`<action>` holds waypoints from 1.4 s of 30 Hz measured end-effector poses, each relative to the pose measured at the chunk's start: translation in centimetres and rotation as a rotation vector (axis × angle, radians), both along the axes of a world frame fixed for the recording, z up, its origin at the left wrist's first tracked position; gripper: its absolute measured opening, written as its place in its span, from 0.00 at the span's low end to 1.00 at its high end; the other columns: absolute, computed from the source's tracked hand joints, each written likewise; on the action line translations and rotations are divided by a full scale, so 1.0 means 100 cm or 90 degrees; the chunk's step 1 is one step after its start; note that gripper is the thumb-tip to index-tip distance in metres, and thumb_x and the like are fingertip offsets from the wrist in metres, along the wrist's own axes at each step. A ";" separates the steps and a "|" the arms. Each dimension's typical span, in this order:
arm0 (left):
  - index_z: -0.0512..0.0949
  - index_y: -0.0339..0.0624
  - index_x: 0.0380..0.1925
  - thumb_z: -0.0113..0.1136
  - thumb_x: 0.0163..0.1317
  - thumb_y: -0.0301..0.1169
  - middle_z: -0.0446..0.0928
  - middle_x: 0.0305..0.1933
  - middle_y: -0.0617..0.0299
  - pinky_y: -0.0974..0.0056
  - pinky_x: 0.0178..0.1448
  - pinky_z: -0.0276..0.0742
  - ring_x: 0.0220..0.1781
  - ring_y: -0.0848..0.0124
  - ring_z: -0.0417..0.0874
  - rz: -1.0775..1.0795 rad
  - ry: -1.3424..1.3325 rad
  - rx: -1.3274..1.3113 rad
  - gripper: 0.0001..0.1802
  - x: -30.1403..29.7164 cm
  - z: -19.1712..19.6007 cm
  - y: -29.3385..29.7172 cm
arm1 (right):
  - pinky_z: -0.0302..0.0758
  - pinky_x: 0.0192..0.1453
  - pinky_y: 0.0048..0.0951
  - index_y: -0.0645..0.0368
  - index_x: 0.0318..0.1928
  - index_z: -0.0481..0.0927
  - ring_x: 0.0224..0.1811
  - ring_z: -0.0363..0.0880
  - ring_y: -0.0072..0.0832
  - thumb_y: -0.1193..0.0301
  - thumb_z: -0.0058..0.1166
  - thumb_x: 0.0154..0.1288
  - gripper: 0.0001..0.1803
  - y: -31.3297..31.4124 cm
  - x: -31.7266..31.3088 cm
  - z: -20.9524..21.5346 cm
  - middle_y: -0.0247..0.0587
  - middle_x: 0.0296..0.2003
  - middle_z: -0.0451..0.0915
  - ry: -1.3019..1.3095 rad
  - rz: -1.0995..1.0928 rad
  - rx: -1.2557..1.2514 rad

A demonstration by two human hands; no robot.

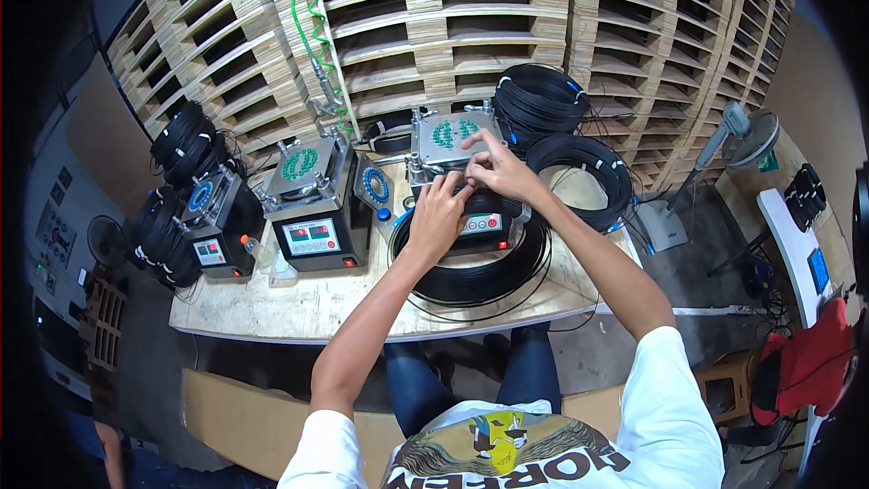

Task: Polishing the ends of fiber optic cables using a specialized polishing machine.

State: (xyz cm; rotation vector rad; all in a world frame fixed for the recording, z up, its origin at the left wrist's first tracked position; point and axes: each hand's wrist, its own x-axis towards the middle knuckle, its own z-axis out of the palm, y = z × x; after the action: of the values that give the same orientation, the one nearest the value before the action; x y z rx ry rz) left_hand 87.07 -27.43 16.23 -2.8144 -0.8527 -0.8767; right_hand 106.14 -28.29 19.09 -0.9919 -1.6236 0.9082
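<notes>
The coil of black cable sits on the bench before the middle machine front, the lit panel showing inside its ring; whether it passes round the machine cannot be told. As a bundle it should be fairly heavy yet floppy, best lifted with a palm under each side, while a single strand looks light and springy, its thin end probably delicate and apt to kink if bent sharply. Any end would be better taken close behind its tip, between thumb and finger. The left hand has its fingers bent and drawn together, pointing up and inward; the right hand comes across from the other side, wrist bent, some fingers curled and one stretched toward the plate with its green plugs. Their fingertips meet just before the plate's near edge, seemingly in a pinch, but what they grip is too small to tell. Both forearms slant inward, elbows wide.
</notes>
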 end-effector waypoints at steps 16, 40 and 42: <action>0.87 0.54 0.45 0.76 0.44 0.33 0.62 0.75 0.63 0.40 0.80 0.48 0.77 0.50 0.57 0.055 -0.008 0.171 0.23 -0.005 0.017 -0.017 | 0.78 0.49 0.26 0.66 0.52 0.85 0.43 0.84 0.24 0.73 0.60 0.68 0.14 -0.037 0.057 -0.043 0.43 0.41 0.87 -0.098 -0.129 0.015; 0.84 0.54 0.49 0.71 0.48 0.32 0.70 0.58 0.63 0.55 0.65 0.66 0.62 0.62 0.69 0.007 0.019 0.194 0.24 0.010 0.006 -0.013 | 0.80 0.37 0.27 0.60 0.47 0.80 0.30 0.82 0.21 0.60 0.44 0.81 0.17 -0.032 0.041 -0.040 0.39 0.30 0.82 0.005 -0.249 0.032; 0.83 0.55 0.51 0.72 0.46 0.31 0.71 0.50 0.64 0.57 0.59 0.68 0.56 0.64 0.71 0.005 0.010 0.189 0.27 0.016 0.005 -0.013 | 0.79 0.44 0.36 0.60 0.50 0.78 0.36 0.86 0.35 0.61 0.43 0.80 0.16 -0.029 0.028 -0.051 0.47 0.36 0.84 -0.114 -0.250 0.141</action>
State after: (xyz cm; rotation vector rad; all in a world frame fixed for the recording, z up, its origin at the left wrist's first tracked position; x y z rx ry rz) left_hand 88.68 -28.74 16.70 -2.5564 -0.6665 -0.8953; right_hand 108.95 -31.18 13.96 -1.2039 -1.5598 0.3755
